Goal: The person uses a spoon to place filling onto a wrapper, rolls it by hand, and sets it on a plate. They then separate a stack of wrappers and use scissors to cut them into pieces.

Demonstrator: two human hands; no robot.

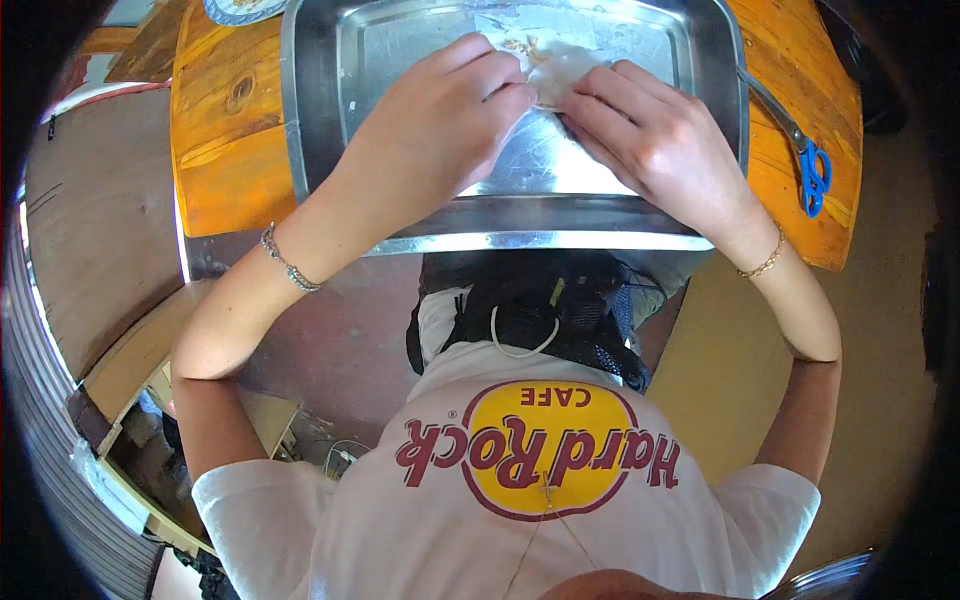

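Over a metal tray [560,240], both my hands pinch a small, thin, whitish piece [562,72] that looks translucent, like film or thin paper. My left hand [445,120] is closed on its left edge, thumb against curled fingers. From the other side my right hand [650,135] grips it with bent fingers. What the piece is made of I cannot tell. Just beyond the fingertips, small brownish bits [520,46] lie on a pale, clear-looking sheet [640,40] in the tray.
The tray stands on an orange-brown wooden table [235,120]. Blue-handled scissors [813,180] lean across its right rim. A patterned plate [243,8] sits at the far left. Below the table's near edge are a dark bag-like bundle [540,290] and, to the left, a wooden shelf unit [150,390].
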